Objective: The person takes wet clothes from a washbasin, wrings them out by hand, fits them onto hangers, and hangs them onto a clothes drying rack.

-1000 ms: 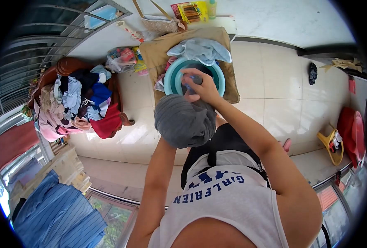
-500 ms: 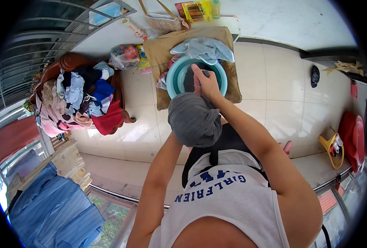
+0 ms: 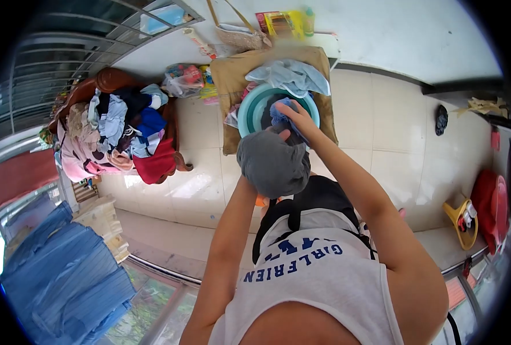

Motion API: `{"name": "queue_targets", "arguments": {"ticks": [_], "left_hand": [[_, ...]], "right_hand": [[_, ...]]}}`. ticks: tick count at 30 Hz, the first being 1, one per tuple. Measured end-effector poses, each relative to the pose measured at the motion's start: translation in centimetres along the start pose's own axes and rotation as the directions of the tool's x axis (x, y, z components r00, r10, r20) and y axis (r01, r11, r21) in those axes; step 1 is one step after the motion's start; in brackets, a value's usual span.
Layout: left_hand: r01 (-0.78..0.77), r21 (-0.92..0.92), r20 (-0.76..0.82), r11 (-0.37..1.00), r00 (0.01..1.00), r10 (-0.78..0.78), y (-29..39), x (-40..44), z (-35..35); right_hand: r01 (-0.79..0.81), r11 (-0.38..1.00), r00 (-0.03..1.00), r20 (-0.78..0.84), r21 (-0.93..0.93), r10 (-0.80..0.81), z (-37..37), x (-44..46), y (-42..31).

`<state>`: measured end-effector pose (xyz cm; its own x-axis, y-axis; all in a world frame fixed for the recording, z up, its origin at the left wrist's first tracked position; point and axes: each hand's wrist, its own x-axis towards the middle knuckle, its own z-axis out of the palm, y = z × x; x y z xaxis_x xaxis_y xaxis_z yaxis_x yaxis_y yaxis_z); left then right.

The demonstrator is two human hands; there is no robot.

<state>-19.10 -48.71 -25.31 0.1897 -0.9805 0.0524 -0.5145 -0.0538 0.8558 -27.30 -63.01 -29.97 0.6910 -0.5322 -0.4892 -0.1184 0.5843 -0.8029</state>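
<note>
A bunched grey garment (image 3: 272, 164) covers most of my left hand (image 3: 284, 135); only a little of its fingers shows at the far edge, closed on the fabric. My right hand (image 3: 299, 119) grips a small blue cloth (image 3: 279, 111) over the near right part of a turquoise basin (image 3: 248, 118). Dark grey fabric hangs between my hands and down into the basin. Whether the blue cloth is joined to the grey garment cannot be seen. A pale blue cloth (image 3: 290, 76) lies beyond the basin's far rim.
The basin stands on a brown-covered table (image 3: 229, 75). To the left, a wooden chair (image 3: 108, 80) carries a heap of clothes (image 3: 117, 129). Blue pleated fabric (image 3: 65, 276) is at the lower left. A yellow stool (image 3: 467, 227) and a red basin (image 3: 500, 207) are on the right.
The blue cloth now shows in my right hand, where dark fabric was before. My left hand's fingers have come into sight at the grey garment's edge. The camera view has shifted slightly.
</note>
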Motion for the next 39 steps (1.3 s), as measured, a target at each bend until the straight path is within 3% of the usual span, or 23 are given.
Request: {"name": "queue_targets", "arguments": {"ticks": [2, 4, 5, 6, 7, 10, 12, 13, 15, 16, 17, 19, 20, 22, 23, 24, 26, 28, 30, 33, 36, 38, 39], "left_hand": [[-0.171, 0.142, -0.037, 0.975, 0.983, 0.178, 0.9, -0.6, -1.2], [0.009, 0.135, -0.078, 0.991, 0.997, 0.002, 1.2, -2.1, -2.2], [0.28, -0.527, -0.166, 0.803, 0.892, -0.421, 1.0, -1.4, -1.8], [0.273, -0.519, -0.187, 0.81, 0.888, -0.42, 1.0, -2.1, -2.4], [0.281, -0.517, -0.237, 0.809, 0.861, -0.451, 1.0, -2.8, -3.1], [0.209, -0.908, -0.131, 0.363, 0.683, -0.719, 1.8, -4.2, -5.0], [0.049, -0.983, -0.094, 0.176, 0.691, -0.717, 2.5, -6.1, -6.4], [0.064, -0.988, -0.065, 0.142, 0.662, -0.746, 2.2, -7.4, -7.4], [-0.051, -0.991, -0.126, 0.123, 0.655, -0.745, 2.9, -10.6, -8.9], [-0.195, -0.959, -0.282, 0.205, 0.705, -0.65, 3.2, -11.7, -9.2], [-0.348, -0.904, -0.428, 0.249, 0.731, -0.532, 3.6, -12.7, -9.4], [-0.414, -0.865, -0.501, 0.283, 0.699, -0.51, 4.8, -15.6, -10.3], [-0.439, -0.846, -0.534, 0.304, 0.694, -0.483, 5.5, -17.0, -10.8], [-0.499, -0.799, -0.601, 0.335, 0.674, -0.43, 7.6, -19.3, -12.3], [-0.509, -0.729, -0.681, 0.458, 0.611, -0.404, 9.6, -21.5, -13.3], [-0.486, -0.67, -0.73, 0.561, 0.565, -0.384, 11.0, -22.6, -13.9], [-0.511, -0.628, -0.774, 0.587, 0.488, -0.403, 12.5, -25.1, -14.3], [-0.39, -0.541, -0.824, 0.745, 0.424, -0.376, 13.9, -27.7, -14.7], [-0.417, -0.507, -0.849, 0.754, 0.393, -0.353, 14.2, -30.1, -15.0], [-0.592, -0.479, -0.864, 0.649, 0.187, -0.467, 12.4, -34.1, -15.2], [-0.776, -0.373, -0.9, 0.509, 0.168, -0.403, 11.9, -37.3, -15.7], [-0.793, -0.394, -0.903, 0.465, 0.238, -0.358, 11.8, -39.6, -15.9], [-0.784, -0.387, -0.901, 0.485, 0.21, -0.378, 12.6, -40.2, -15.8]], "right_hand": [[-0.101, 0.992, 0.994, 0.038, 0.082, 0.098, -0.8, -0.4, 0.3], [-0.26, 0.966, 0.958, 0.125, 0.013, 0.256, -0.9, -2.3, -1.8], [-0.328, 0.941, 0.928, 0.218, 0.085, 0.304, -1.5, -2.6, -1.4], [-0.399, 0.905, 0.887, 0.311, 0.146, 0.341, -1.8, -2.8, -1.2], [-0.398, 0.91, 0.891, 0.286, 0.114, 0.353, -1.3, -3.5, -1.6], [-0.414, 0.907, 0.855, 0.375, 0.077, 0.358, 1.0, -5.8, -2.4], [-0.28, 0.959, 0.897, 0.343, -0.046, 0.279, 2.6, -5.5, -0.4], [-0.129, 0.971, 0.912, 0.361, -0.2, 0.196, 3.6, -5.7, -0.3], [0.277, 0.852, 0.89, 0.453, -0.444, -0.053, 6.3, -6.2, -0.3], [0.382, 0.761, 0.868, 0.487, -0.525, -0.099, 7.8, -6.6, -0.4], [0.397, 0.795, 0.833, 0.544, -0.458, -0.103, 9.1, -6.9, -1.0], [0.404, 0.814, 0.785, 0.614, -0.417, -0.075, 12.7, -8.4, -2.2], [0.318, 0.902, 0.678, 0.735, -0.291, -0.002, 14.5, -9.0, -1.8], [0.367, 0.794, 0.598, 0.777, -0.484, 0.197, 18.7, -12.6, -3.3], [0.31, 0.888, 0.482, 0.862, -0.339, 0.16, 21.4, -13.7, -3.2], [0.38, 0.836, 0.497, 0.85, -0.395, 0.176, 22.4, -13.9, -3.3], [0.42, 0.864, 0.458, 0.887, -0.278, 0.063, 24.5, -15.3, -3.3], [0.457, 0.861, 0.412, 0.911, -0.225, 0.019, 26.6, -17.4, -4.2], [0.586, 0.757, 0.371, 0.926, -0.291, 0.069, 27.8, -18.3, -4.8], [0.336, 0.892, 0.376, 0.911, -0.303, 0.168, 29.2, -17.4, -5.7], [0.254, 0.925, 0.453, 0.879, -0.284, 0.145, 30.4, -17.0, -7.1], [0.284, 0.939, 0.492, 0.87, -0.194, 0.031, 31.4, -17.8, -8.4], [0.318, 0.92, 0.482, 0.875, -0.229, 0.051, 31.8, -17.5, -8.9]]}}
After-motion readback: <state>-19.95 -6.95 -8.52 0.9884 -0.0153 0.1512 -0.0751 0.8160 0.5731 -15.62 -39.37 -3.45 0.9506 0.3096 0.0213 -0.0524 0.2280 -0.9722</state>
